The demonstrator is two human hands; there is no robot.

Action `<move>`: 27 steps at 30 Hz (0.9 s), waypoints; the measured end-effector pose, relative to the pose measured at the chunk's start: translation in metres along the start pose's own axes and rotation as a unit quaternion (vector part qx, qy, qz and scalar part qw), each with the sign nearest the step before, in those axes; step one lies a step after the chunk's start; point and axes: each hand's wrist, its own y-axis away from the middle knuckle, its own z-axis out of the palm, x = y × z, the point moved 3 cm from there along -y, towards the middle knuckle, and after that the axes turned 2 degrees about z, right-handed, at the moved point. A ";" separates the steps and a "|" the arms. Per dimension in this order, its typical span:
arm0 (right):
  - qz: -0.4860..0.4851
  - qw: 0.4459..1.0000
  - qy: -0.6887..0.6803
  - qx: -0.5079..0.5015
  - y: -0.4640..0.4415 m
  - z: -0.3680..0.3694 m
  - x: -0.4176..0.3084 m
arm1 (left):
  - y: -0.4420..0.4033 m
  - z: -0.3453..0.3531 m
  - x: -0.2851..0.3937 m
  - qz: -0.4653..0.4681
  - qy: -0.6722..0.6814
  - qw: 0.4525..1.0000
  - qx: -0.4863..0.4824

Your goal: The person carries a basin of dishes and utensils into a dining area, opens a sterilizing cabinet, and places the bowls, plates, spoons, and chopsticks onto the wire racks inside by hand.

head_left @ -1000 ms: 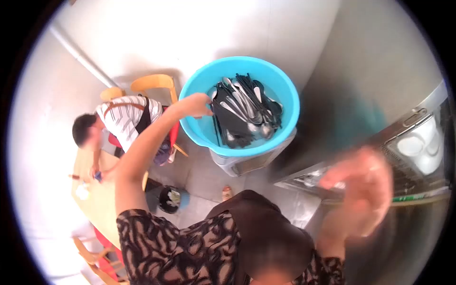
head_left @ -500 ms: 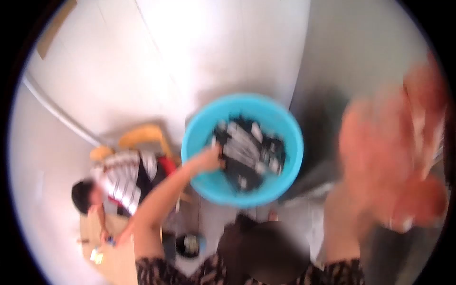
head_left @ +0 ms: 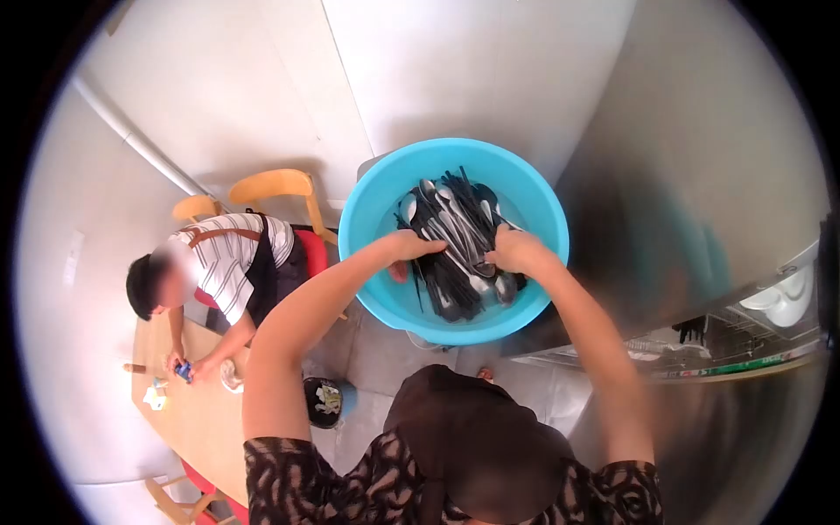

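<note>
Reaching both hands into blue tub (head_left: 376,293). Left hand (head_left: 418,252) part-open at cutlery's (head_left: 451,232) left side, right hand (head_left: 503,247) part-curled at its right; cannot tell if either grips any. Cutlery heaped inside tub. Another person (head_left: 232,254) at tabletop (head_left: 188,411).

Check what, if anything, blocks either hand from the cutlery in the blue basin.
Nothing visible does. The left hand and right hand are both inside the open basin, on opposite sides of the cutlery, with no lid or other item between.
</note>
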 end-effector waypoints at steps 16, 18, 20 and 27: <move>0.044 0.963 -0.196 -0.179 -0.009 0.001 -0.009 | -0.049 -0.008 -0.038 -0.031 0.247 0.967 -0.061; 0.065 0.991 -0.106 -0.053 -0.019 -0.001 0.015 | -0.034 -0.011 -0.030 -0.030 0.256 0.963 -0.084; 0.077 0.995 -0.056 0.012 -0.023 0.000 0.023 | -0.025 -0.020 -0.030 -0.074 0.136 0.988 0.028; 0.113 0.956 -0.144 -0.229 -0.021 -0.021 0.023 | -0.052 -0.028 -0.027 0.076 -0.034 0.993 0.088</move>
